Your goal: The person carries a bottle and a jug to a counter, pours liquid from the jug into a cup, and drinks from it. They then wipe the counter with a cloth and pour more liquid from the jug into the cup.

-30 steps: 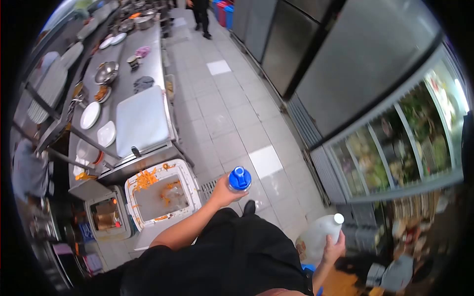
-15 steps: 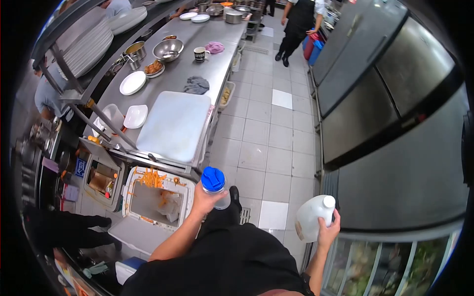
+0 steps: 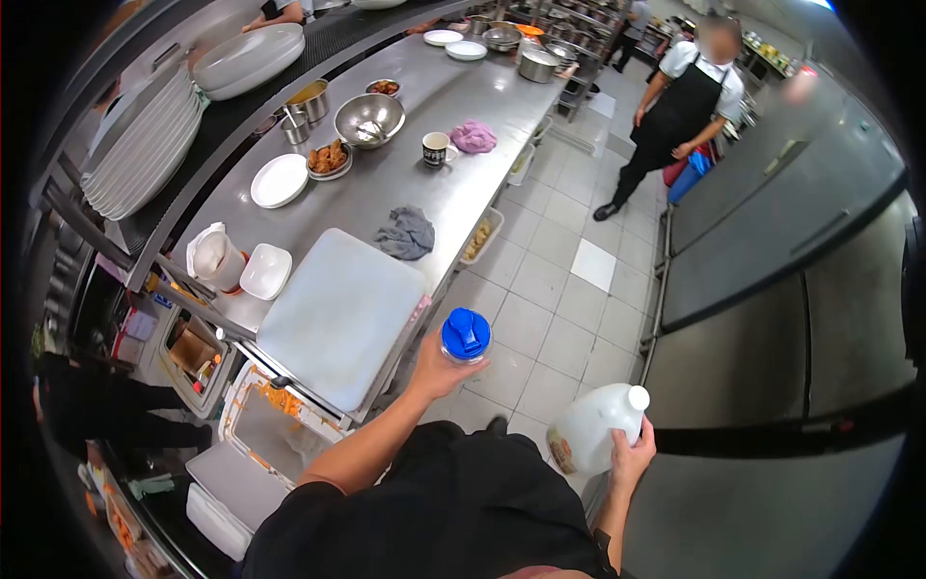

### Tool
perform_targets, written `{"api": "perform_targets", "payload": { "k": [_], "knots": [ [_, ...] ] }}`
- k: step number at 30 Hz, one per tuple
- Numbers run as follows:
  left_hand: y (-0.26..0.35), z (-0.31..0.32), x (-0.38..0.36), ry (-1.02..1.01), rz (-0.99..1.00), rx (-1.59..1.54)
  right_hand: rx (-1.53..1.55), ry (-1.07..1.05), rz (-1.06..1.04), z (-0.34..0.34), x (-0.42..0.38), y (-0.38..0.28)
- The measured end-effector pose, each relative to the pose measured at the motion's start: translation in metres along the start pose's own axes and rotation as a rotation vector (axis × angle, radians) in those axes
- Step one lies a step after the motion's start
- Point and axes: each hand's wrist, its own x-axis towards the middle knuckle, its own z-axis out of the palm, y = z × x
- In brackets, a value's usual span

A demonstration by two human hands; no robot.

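My left hand (image 3: 443,367) is wrapped round a clear pitcher with a blue lid (image 3: 466,334), held upright in front of me beside the steel counter. Off to the right, my right hand (image 3: 632,454) grips a whitish plastic jug (image 3: 588,425) with a white cap, tilted a little to the right. Part of a label shows low on the jug's left side. A white cutting board (image 3: 342,314) lies on the near end of the counter, left of the pitcher. The contents of both containers are hard to make out.
The steel counter (image 3: 434,198) holds a grey cloth (image 3: 405,233), a mug (image 3: 436,149), a pink cloth (image 3: 474,136), a metal bowl (image 3: 370,121) and plates. An open bin (image 3: 265,420) stands lower left. Steel refrigerators (image 3: 733,357) line the right. A person in an apron (image 3: 683,106) is ahead in the aisle.
My view has shifted forward along the counter and turned. Both hands keep hold of the pitcher and the jug. The person in the apron is nearer.
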Motion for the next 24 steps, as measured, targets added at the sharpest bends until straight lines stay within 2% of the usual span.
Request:
{"api": "perform_targets", "payload": {
  "k": [2,4,6,7,9,11,16,22,24],
  "knots": [
    [-0.008,0.015,0.030,0.064,0.014,-0.007,-0.067,-0.067,-0.110,0.016,0.067,0.017],
    [-0.009,0.024,0.049,0.164,0.002,0.024,-0.086,-0.160,-0.083,0.049,0.114,-0.008],
    [-0.036,0.033,0.063,0.275,-0.019,0.065,-0.098,-0.260,-0.077,0.088,0.171,-0.033],
    [-0.044,0.037,0.073,0.352,-0.042,0.100,-0.085,-0.336,-0.165,0.109,0.199,-0.042],
    [-0.011,0.050,0.090,0.383,-0.072,0.067,-0.061,-0.432,-0.252,0.149,0.247,-0.060],
    [-0.002,0.059,0.105,0.526,-0.121,-0.059,-0.050,-0.546,-0.282,0.193,0.290,-0.082],
    [0.013,0.058,0.157,0.669,-0.085,-0.050,0.043,-0.735,-0.345,0.333,0.349,-0.123],
    [-0.017,0.014,0.240,0.792,-0.036,0.041,0.155,-0.840,-0.461,0.521,0.397,-0.111],
    [-0.031,-0.007,0.268,0.909,0.017,0.024,0.129,-0.857,-0.512,0.577,0.404,-0.105]
  ]
}}
